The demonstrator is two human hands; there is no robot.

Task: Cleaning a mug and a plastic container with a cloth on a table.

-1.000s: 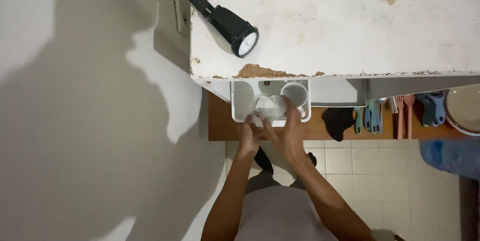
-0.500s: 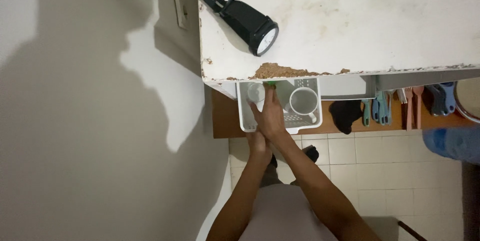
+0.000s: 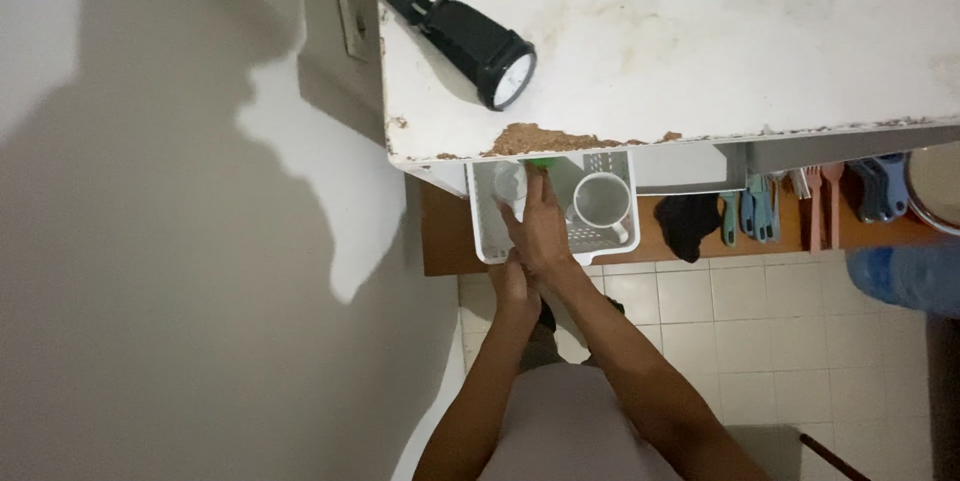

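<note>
Head view: the right hand (image 3: pixel 542 226) reaches flat into the white basket (image 3: pixel 483 231), fingers extended toward a small green object (image 3: pixel 541 163) just past the fingertips; any grip cannot be told. The left hand (image 3: pixel 513 281) sits beneath, mostly hidden. A white mug (image 3: pixel 602 203) stands just right of the fingers.

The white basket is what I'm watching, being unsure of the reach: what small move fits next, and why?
Probably draw the right hand back slowly, clear of the mug. It reaches into the white basket under the shelf edge, fingers by something green, mug close beside.
</note>
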